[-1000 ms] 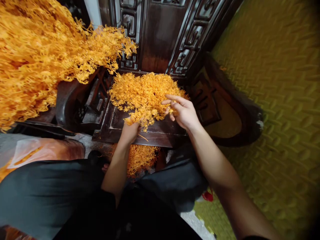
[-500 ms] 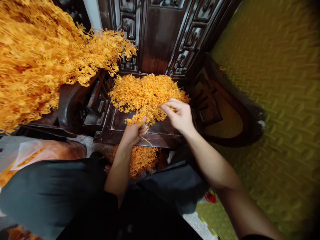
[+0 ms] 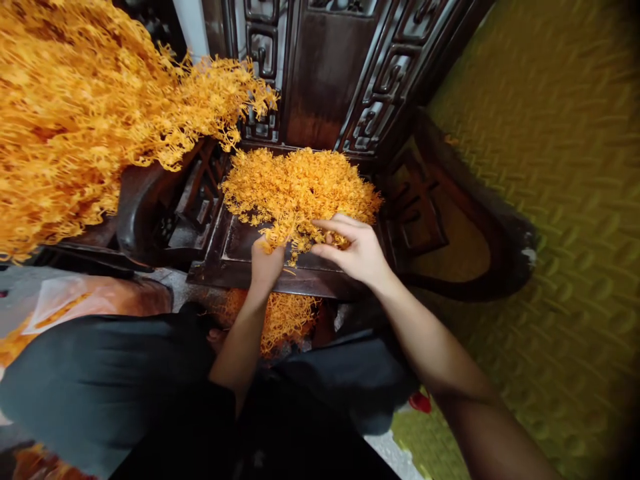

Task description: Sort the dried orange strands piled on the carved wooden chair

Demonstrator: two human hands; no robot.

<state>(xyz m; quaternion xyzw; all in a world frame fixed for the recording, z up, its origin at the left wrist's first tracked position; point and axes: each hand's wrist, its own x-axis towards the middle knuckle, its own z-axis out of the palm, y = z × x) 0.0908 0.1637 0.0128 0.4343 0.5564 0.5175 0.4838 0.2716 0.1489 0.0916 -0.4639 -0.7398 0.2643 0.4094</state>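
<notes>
A heap of small orange, flower-like plastic pieces (image 3: 305, 177) lies on the seat of a dark wooden chair (image 3: 240, 243). At the heap's front edge, my left hand (image 3: 267, 263) is closed around a small bunch of these orange pieces (image 3: 280, 230), some sticking up past the fingers. To its right, my right hand (image 3: 353, 247) is held with thumb and fingers apart over the front of the heap. Nothing shows gripped in it, though orange pieces are visible just behind the fingers.
A much larger orange pile (image 3: 90, 113) rises at the left, beside the curved armrest (image 3: 145, 200). Thin orange stems (image 3: 287, 320) lie on the floor below the seat. A plastic bag (image 3: 115, 297) is at the left; green textured matting (image 3: 575, 200) spreads on the right.
My right hand has opened from a pinch and moved slightly down. The left hand has turned and shifted a little to the right, still closed on the orange pieces.
</notes>
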